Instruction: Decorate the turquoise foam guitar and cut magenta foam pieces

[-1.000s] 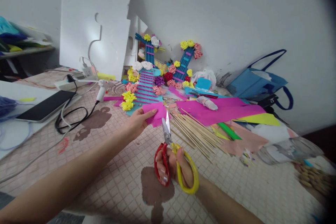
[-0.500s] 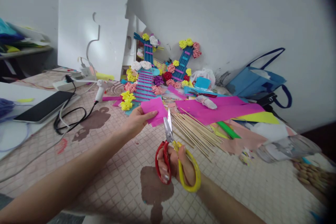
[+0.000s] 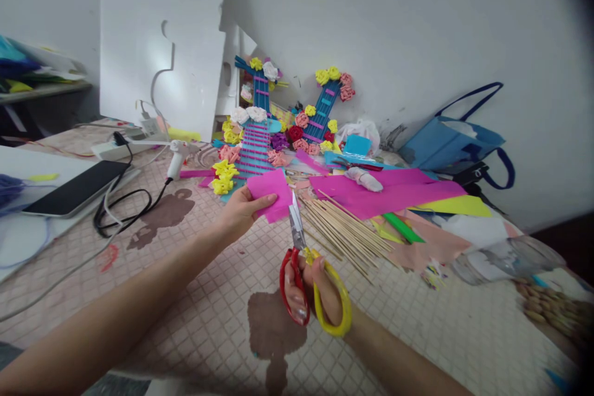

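Between thumb and fingers, my left hand (image 3: 244, 207) pinches a piece of magenta paper (image 3: 271, 189) above the table. My right hand (image 3: 315, 288) grips a pair of scissors (image 3: 297, 232) with one red and one yellow handle, its fingers through the loops. The blades point away from me and lie almost closed, with their tips beside the paper's right edge. Just beyond the paper stands a turquoise panel (image 3: 255, 151) with magenta strips and paper flowers. A bundle of thin wooden sticks (image 3: 348, 232) lies right of the blades.
A hot glue gun (image 3: 176, 159) stands at left with its cable, near a dark tablet (image 3: 77, 187). Magenta sheets (image 3: 394, 190), a green strip (image 3: 403, 227) and a clear plastic container (image 3: 510, 260) lie at right. A blue bag (image 3: 450, 142) leans against the wall.
The scissor blades have moved from spread apart to nearly closed, and the red handle has swung toward the yellow one. My left hand keeps the paper in nearly the same place.
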`<state>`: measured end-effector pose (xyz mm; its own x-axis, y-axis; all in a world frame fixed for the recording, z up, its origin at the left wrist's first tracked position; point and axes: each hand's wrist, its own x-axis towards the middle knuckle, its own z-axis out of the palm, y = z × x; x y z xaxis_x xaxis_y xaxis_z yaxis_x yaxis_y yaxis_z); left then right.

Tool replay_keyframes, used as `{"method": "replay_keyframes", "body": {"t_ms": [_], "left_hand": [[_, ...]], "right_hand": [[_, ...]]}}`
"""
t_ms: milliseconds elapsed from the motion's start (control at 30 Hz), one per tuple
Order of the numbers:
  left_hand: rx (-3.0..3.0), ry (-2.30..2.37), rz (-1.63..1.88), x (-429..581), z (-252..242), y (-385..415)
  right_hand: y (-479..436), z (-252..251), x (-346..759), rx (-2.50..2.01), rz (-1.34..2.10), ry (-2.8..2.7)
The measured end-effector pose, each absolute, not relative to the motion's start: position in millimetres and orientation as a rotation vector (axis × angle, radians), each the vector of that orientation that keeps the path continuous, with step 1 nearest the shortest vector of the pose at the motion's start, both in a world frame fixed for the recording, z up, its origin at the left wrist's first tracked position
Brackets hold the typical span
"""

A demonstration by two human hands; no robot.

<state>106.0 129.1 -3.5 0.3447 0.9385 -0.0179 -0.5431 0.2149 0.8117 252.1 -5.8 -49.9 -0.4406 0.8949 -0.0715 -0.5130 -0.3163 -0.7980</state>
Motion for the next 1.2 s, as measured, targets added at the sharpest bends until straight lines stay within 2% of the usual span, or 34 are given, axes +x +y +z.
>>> {"method": "replay_keyframes", "body": {"t_ms": [1200], "left_hand": [[0.983,0.572,1.066,104,-8,127]], "right_hand": [[-4,-42,255,-0.610,1.900,-0.922]]}}
